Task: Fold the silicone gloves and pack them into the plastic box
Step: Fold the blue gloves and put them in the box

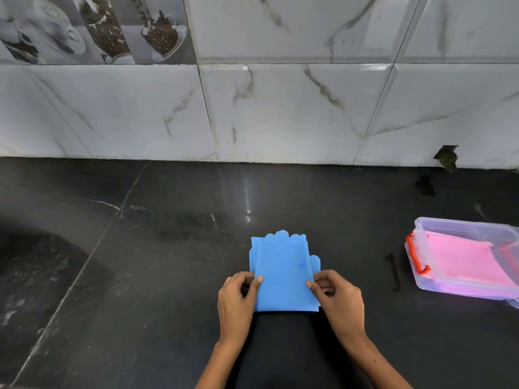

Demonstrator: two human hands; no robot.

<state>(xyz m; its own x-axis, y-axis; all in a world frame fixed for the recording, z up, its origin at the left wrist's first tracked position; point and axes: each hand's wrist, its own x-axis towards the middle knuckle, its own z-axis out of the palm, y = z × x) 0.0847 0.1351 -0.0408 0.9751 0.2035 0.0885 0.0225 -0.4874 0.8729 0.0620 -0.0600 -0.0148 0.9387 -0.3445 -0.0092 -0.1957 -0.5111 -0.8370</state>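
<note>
The fingers [257, 279] of the left hand [236, 301] pinch the left edge of a blue glove [283, 273], and the right hand [341, 300] pinches its right edge the same way, thumb on top. The glove lies flat on the dark worktop [140, 276], fingertips pointing toward the tiled wall [280, 108]. Well apart to the right stands a clear plastic box [421, 231] with a red latch [415, 255]; a pink glove [460, 262] lies inside it.

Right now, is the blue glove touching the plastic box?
Apart. The head view shows bare dark counter between the blue glove and the plastic box.
</note>
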